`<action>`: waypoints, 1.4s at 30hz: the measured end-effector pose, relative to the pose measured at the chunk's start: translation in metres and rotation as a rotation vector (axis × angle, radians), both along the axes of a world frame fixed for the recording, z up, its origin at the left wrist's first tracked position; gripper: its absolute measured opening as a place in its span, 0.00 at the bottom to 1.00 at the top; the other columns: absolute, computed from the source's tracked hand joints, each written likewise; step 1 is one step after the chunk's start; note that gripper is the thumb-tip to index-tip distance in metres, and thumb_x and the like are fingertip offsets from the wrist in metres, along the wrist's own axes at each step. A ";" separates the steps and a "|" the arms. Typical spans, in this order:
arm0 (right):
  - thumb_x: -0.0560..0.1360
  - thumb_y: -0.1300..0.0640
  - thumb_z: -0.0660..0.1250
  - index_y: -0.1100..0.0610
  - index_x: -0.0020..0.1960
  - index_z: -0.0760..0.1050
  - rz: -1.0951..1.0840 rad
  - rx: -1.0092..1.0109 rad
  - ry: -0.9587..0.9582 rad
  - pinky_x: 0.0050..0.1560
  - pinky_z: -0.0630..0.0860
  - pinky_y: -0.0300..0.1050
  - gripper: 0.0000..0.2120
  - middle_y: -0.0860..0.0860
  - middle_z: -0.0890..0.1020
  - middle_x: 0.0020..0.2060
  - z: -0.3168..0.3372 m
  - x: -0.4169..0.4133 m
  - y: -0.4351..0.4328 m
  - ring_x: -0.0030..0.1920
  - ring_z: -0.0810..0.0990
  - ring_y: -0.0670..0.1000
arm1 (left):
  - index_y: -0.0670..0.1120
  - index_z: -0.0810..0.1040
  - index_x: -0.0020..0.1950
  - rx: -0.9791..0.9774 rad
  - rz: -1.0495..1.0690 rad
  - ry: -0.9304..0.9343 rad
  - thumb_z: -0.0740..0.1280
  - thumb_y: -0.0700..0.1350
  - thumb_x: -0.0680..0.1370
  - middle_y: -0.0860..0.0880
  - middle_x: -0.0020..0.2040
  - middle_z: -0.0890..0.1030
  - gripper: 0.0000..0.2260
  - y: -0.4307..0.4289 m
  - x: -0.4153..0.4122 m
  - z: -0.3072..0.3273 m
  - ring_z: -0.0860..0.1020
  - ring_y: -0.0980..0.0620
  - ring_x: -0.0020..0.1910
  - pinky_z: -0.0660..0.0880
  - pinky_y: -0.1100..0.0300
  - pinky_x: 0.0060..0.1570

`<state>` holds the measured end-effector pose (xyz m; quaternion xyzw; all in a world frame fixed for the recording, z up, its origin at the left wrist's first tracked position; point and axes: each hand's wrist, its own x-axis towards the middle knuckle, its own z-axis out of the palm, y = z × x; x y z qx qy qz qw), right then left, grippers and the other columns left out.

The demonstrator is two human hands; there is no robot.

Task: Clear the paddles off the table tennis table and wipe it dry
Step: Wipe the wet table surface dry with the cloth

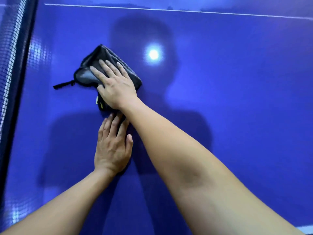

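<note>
Right hand (116, 89) flat, fingers spread, pressing the cloth (100, 55). Left hand (112, 150) flat on the table (237, 99), fingertips at the cloth's 6 o'clock end. Cloth is dark, folded, long axis roughly 12–6, loop at 9 towards the net (10, 56). No paddles in view.

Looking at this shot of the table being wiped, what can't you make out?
- Head view: much of the cloth lies under the right hand.
- Left hand fingertips end at the right wrist; whether they touch the cloth is unclear.
- Yellow tag on the cloth: too small to read.
- Table is cut off by frame edges; anything on the rest is unseen.
- Glare and shadow hide whether it is dry.
</note>
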<state>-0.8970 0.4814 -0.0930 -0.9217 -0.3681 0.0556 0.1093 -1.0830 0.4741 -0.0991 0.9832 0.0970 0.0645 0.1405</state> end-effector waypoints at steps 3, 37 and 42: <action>0.79 0.46 0.56 0.43 0.80 0.61 -0.155 0.087 -0.014 0.80 0.45 0.50 0.29 0.50 0.61 0.81 -0.007 0.023 -0.067 0.81 0.56 0.48 | 0.45 0.69 0.77 0.001 -0.004 0.010 0.57 0.48 0.79 0.43 0.79 0.65 0.25 -0.001 0.000 0.000 0.62 0.39 0.78 0.57 0.43 0.78; 0.77 0.46 0.48 0.52 0.83 0.54 -0.614 0.053 -0.082 0.81 0.42 0.59 0.34 0.58 0.56 0.81 -0.012 -0.110 -0.050 0.81 0.53 0.56 | 0.43 0.65 0.79 -0.065 0.381 0.121 0.54 0.50 0.81 0.44 0.81 0.60 0.27 0.088 -0.238 0.009 0.59 0.41 0.80 0.53 0.46 0.79; 0.77 0.45 0.56 0.52 0.82 0.58 -0.138 0.048 -0.075 0.80 0.42 0.60 0.34 0.56 0.60 0.81 -0.008 -0.190 0.110 0.81 0.54 0.55 | 0.44 0.63 0.80 -0.070 0.360 0.106 0.55 0.49 0.80 0.45 0.82 0.59 0.28 0.086 -0.250 0.002 0.57 0.42 0.81 0.52 0.45 0.79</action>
